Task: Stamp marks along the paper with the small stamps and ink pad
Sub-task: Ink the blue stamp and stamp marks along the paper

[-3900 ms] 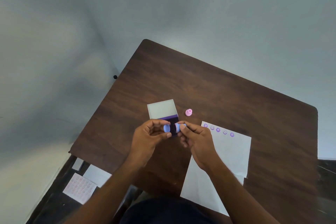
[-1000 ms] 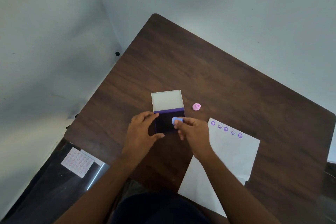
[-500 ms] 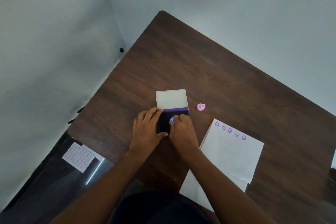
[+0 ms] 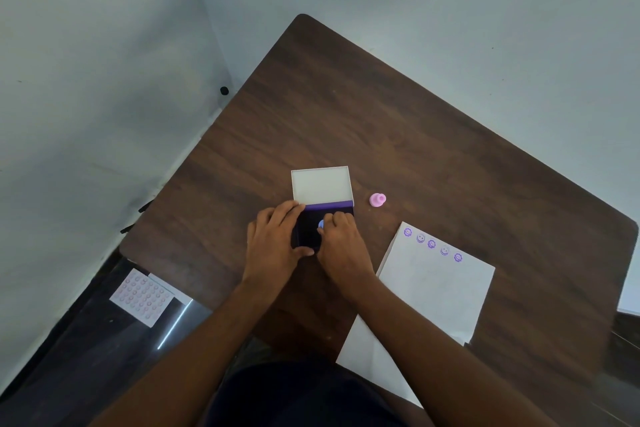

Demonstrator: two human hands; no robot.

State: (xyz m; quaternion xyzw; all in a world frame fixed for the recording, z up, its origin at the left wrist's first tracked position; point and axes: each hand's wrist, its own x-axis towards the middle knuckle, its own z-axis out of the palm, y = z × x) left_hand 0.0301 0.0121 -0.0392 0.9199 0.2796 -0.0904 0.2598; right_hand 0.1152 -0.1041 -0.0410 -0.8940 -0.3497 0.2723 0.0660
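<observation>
Right hand lowered, apparently pressing one stamp.

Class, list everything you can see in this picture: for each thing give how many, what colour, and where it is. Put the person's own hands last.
Table: one, dark brown wood, filling the middle of the view.
Ink pad: one, dark pad in a purple-edged case, table centre, under both hands.
Ink pad lid: one, white, open, behind the pad.
Blue stamp: one, pale blue, on the pad, mostly hidden.
Pink stamp: one, pink, standing right of the lid.
Paper: white, near right of table; sheet count unclear.
Stamped marks: five, purple, along the paper's far edge.
Printed sheet: one, pale pink pattern, lower left, off the table.
Left hand: steadying the pad.
Right hand: holding the blue stamp.
</observation>
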